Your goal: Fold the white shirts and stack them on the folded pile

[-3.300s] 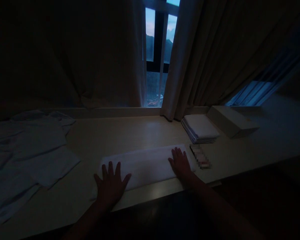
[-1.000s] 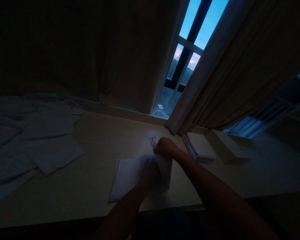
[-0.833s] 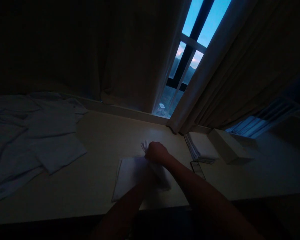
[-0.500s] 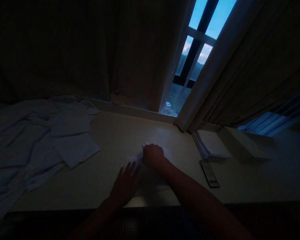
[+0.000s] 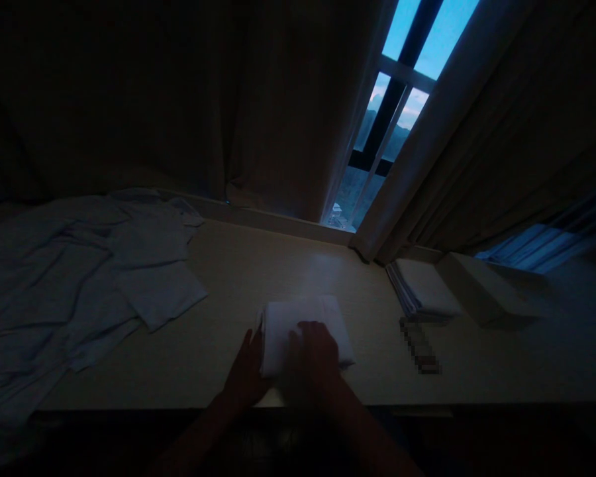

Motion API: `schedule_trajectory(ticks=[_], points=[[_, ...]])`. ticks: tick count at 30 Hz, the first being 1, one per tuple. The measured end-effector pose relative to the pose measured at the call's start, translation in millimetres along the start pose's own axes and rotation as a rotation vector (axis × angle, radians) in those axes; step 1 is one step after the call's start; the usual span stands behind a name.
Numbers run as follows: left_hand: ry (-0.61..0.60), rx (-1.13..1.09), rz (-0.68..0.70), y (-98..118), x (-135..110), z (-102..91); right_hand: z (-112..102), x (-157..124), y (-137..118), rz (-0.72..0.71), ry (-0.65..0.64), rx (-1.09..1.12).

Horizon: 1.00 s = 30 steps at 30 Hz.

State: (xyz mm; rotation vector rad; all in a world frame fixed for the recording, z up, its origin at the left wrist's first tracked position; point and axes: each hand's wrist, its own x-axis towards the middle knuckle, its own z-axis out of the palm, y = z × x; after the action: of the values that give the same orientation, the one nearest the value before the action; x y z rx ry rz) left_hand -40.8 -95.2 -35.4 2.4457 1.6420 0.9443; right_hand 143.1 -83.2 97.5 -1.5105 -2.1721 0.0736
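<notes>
A white cloth (image 5: 302, 321), folded into a small rectangle, lies near the front edge of the pale table (image 5: 238, 271). My right hand (image 5: 312, 358) rests flat on its near half, palm down. Just to the left, my left hand (image 5: 246, 376) lies at the cloth's left edge, its fingers touching the fold. The room is very dark, so the fingers show only as outlines.
A heap of loose white cloths (image 5: 74, 265) covers the table's left side. At right sit a stack of folded cloths (image 5: 424, 288), a pale box (image 5: 481, 291) and a phone (image 5: 420, 344). Curtains and a window (image 5: 382, 132) stand behind.
The long cloth strip has been folded over from the right into a compact rectangle. My right hand let go of the lifted end and now lies flat on it; my left hand shifted to the left edge.
</notes>
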Motion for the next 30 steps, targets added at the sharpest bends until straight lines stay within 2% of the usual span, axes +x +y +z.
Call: schedule_trajectory(ticks=[2,4,6,8,12,15,18,22,30], points=[[0.049,0.021,0.048,-1.2,-1.0,0.4,-17.8,-16.9,49.7,0.081,0.102,0.066],[0.062,0.018,0.062,-1.9,1.5,0.7,-24.9,-36.0,95.0,0.083,0.089,0.169],[0.048,-0.010,0.020,-1.9,7.3,-1.1,-19.7,-56.4,127.6,0.074,0.014,0.292],[0.033,-0.073,-0.073,-0.5,15.8,-6.8,-6.5,-73.4,145.0,0.128,-0.017,0.386],[-0.039,-0.371,-0.417,9.6,37.2,-30.1,17.8,-85.5,146.6,0.324,0.040,0.454],[-0.152,-0.532,-0.652,24.6,54.6,-46.6,22.1,-83.0,137.4,0.341,0.074,0.469],[-0.231,-0.593,-0.808,39.3,68.4,-52.8,21.1,-82.3,131.7,0.338,0.100,0.429],[-0.224,-0.599,-0.870,44.3,69.3,-51.9,23.1,-84.9,131.4,0.366,0.075,0.318],[-0.188,-0.508,-0.939,29.4,39.8,-59.9,29.4,-86.5,128.3,0.420,0.006,0.062]])
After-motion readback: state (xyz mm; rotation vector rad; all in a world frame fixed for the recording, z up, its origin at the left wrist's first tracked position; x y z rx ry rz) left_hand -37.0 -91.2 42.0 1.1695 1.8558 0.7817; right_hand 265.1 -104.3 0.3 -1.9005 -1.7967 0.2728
